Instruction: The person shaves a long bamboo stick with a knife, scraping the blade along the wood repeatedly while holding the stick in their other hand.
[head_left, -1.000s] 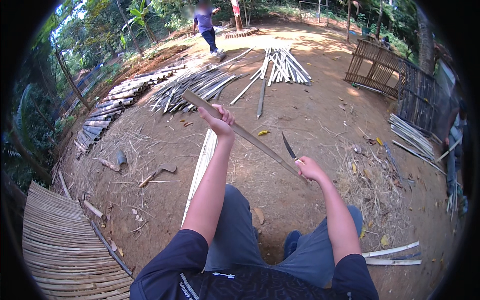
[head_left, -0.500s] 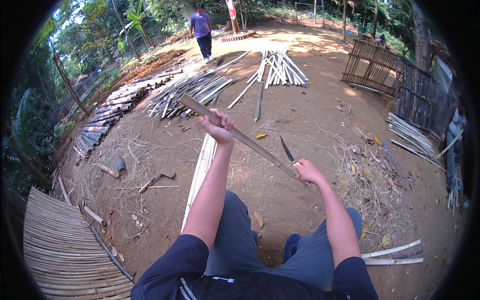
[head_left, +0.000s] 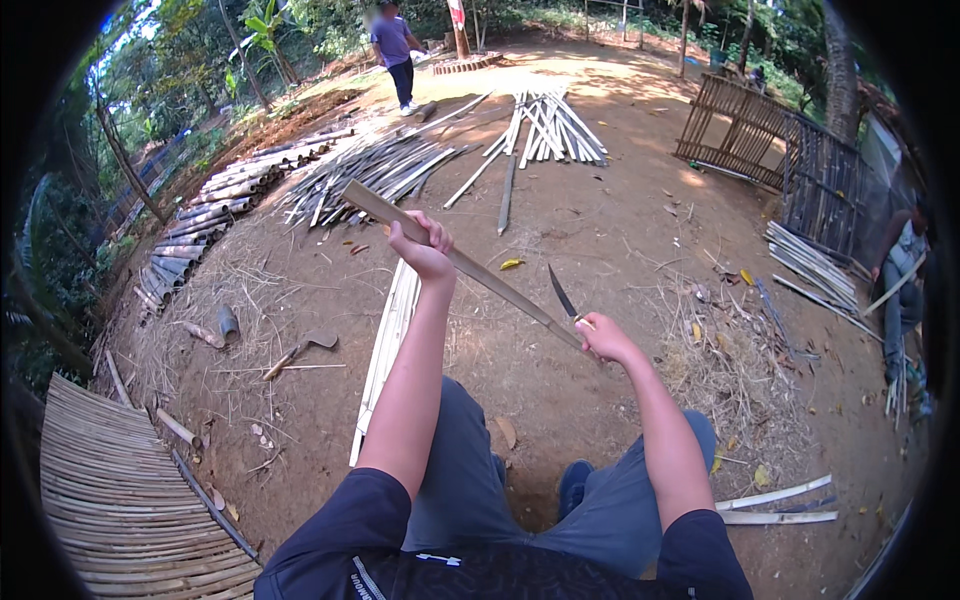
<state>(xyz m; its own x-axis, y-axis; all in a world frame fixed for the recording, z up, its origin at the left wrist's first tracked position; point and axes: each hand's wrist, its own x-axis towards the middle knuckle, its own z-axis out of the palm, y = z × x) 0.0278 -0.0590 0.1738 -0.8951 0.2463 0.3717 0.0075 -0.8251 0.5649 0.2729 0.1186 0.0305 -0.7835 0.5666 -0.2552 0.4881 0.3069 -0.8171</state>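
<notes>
My left hand (head_left: 424, 245) is wrapped round a long split bamboo strip (head_left: 500, 286), near its upper left end. The strip slants down to the right across my front, over my knees. In my right hand (head_left: 606, 338), closed round its handle, is a knife (head_left: 561, 291) with a dark curved blade pointing up and away from me. The lower end of the strip reaches the fingers of my right hand; whether they also grip it is hard to see. Pale split bamboo strips (head_left: 390, 340) lie on the ground beneath my left forearm.
A curved-bladed sickle (head_left: 300, 357) lies left on the dirt. Dark bamboo strips (head_left: 360, 185), pale strips (head_left: 545, 125) and cut poles (head_left: 205, 215) lie farther off. A slatted bamboo panel (head_left: 130, 490) is at lower left. One person (head_left: 395, 50) stands far off; another (head_left: 905, 270) is at right.
The whole view has shifted slightly, so the scene sits a little further left and up. Both hands keep their hold on the strip and the knife. The far person's arm has moved outward.
</notes>
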